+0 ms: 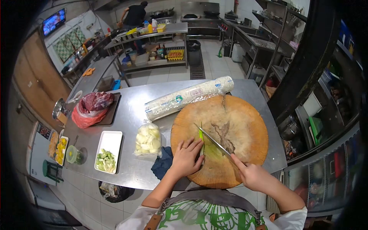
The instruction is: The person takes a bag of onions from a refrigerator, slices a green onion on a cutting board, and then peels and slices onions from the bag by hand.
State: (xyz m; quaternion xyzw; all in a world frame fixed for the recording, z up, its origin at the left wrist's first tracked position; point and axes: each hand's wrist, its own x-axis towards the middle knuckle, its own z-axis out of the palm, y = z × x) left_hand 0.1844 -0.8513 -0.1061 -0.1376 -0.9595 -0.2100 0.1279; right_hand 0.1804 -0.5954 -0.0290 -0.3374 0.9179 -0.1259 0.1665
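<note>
A round wooden chopping board (245,119) lies at the front right of the steel table, its middle dark and cracked. My right hand (253,175) grips a knife (215,141), the blade slanting up and left across the board. Its tip is close to a thin green stalk (201,135). My left hand (188,156) lies at the board's left side with its fingers bent over the stalk, which it holds against the wood. The lower part of the stalk is partly hidden by the fingers. A dark blue cloth (163,163) sits beside my left wrist.
A large roll of plastic wrap (188,97) lies behind the board. Left of it are a bag of pale peeled pieces (147,141), a white tray (109,140) with chopped greens, a lidded tub (73,154) and raw meat (94,105) in a red bag. A person (134,17) stands far back.
</note>
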